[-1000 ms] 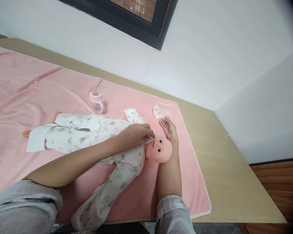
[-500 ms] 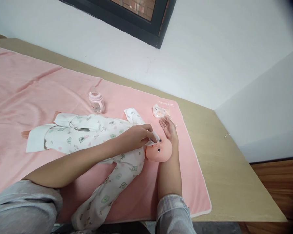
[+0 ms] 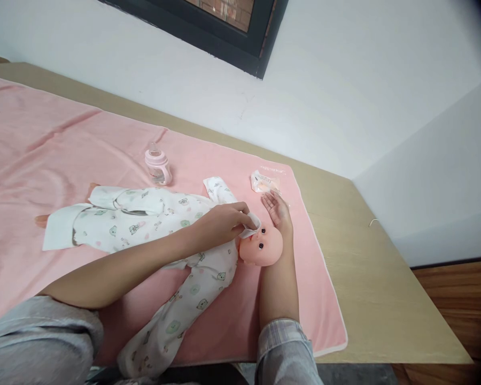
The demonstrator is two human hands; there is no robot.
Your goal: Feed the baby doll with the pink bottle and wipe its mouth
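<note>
A baby doll [image 3: 264, 247] in white printed clothes lies on its back on a pink blanket [image 3: 224, 342], head to the right. My left hand [image 3: 228, 220] pinches a small white wipe [image 3: 251, 226] against the doll's face, beside the mouth and below one eye. My right hand [image 3: 278, 209] is open, palm up with fingers stretched out, just beyond the doll's head. The head rests on or against my right wrist and forearm. Close to my right fingertips sits a small crumpled plastic packet [image 3: 262, 183].
A pink-lidded baby bottle [image 3: 157, 167] stands on the blanket beyond the doll's legs. Bare wooden tabletop [image 3: 369, 278] shows at the right, ending in an edge. A white wall [image 3: 320, 107] with a dark window frame [image 3: 260, 59] rises behind the table.
My left hand has shifted the wipe slightly away from the doll's eye, down the cheek. My right hand and the doll have stayed almost still.
</note>
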